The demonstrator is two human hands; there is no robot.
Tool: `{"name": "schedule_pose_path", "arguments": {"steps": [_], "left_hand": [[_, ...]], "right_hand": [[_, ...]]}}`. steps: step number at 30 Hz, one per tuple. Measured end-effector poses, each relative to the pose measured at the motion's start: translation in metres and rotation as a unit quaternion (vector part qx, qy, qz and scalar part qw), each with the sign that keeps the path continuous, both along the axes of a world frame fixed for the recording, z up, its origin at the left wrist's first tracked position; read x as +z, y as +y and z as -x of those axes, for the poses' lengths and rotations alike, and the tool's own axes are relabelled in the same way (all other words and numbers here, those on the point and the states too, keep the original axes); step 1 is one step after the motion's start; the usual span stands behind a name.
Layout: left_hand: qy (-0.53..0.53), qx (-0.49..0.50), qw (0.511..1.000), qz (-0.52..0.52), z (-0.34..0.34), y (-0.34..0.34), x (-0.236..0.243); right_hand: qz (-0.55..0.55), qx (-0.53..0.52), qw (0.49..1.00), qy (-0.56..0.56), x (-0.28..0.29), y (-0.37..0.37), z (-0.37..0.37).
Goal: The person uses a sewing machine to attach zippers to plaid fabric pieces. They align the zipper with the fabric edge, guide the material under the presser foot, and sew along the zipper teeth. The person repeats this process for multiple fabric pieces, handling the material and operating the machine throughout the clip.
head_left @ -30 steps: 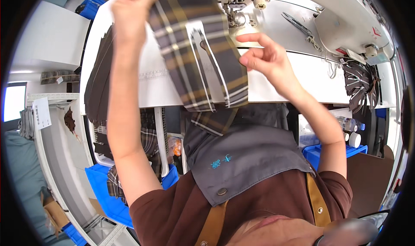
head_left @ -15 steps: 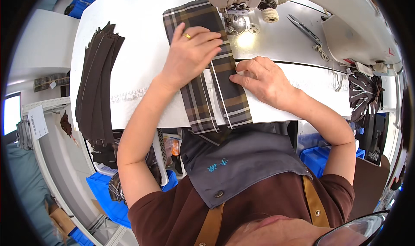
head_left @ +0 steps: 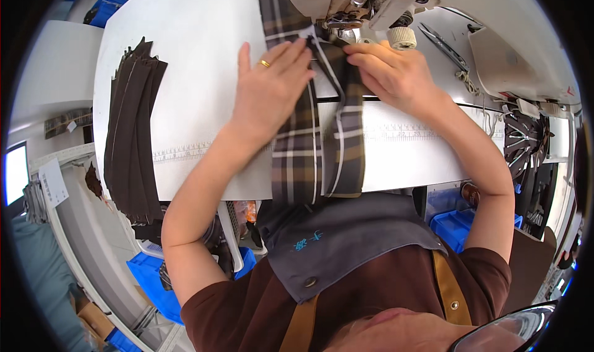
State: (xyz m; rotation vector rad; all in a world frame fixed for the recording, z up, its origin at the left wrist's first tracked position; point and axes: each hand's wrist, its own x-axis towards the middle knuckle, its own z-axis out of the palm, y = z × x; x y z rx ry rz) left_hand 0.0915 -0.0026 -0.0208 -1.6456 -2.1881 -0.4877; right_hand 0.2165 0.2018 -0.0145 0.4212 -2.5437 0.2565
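Dark plaid fabric (head_left: 296, 148) with brown, black and white stripes runs from the table's front edge up to the sewing machine (head_left: 362, 8). It has two strips with pale edges, parted by a gap toward the front. My left hand (head_left: 272, 83) lies flat on the left strip, fingers stretched toward the needle area. The right strip is pinched at its right edge, close beside the presser foot, by my right hand (head_left: 393, 73). The foot itself is partly hidden behind the machine head and cloth.
A stack of dark brown fabric strips (head_left: 133, 135) lies on the table's left. Tweezers (head_left: 444, 47) rest right of the machine, near a cord. A ruler scale (head_left: 402, 132) runs along the table front. Blue bins (head_left: 151, 281) stand below.
The plaid fabric has moved farther under the machine head and its right strip has folded. My right hand has moved up toward the needle area; my left hand stays flat on the cloth.
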Motion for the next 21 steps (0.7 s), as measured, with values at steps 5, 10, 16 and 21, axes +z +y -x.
{"name": "schedule_pose_path", "arguments": {"steps": [5, 10, 16, 21], "left_hand": [[-0.012, -0.021, 1.000, -0.006, -0.010, 0.002, 0.003], [0.024, 0.001, 1.000, 0.018, 0.002, 0.005, 0.012], [0.056, -0.015, 0.998, -0.030, 0.024, 0.013, 0.012], [-0.012, -0.003, 0.999, -0.048, 0.021, 0.018, 0.000]], "right_hand": [[-0.010, -0.011, 1.000, 0.003, 0.004, 0.002, -0.022], [-0.017, 0.005, 1.000, 0.013, 0.002, -0.006, -0.006], [-0.021, 0.007, 1.000, 0.000, -0.008, -0.001, 0.017], [-0.075, -0.051, 0.996, -0.002, -0.003, -0.006, 0.016]]}}
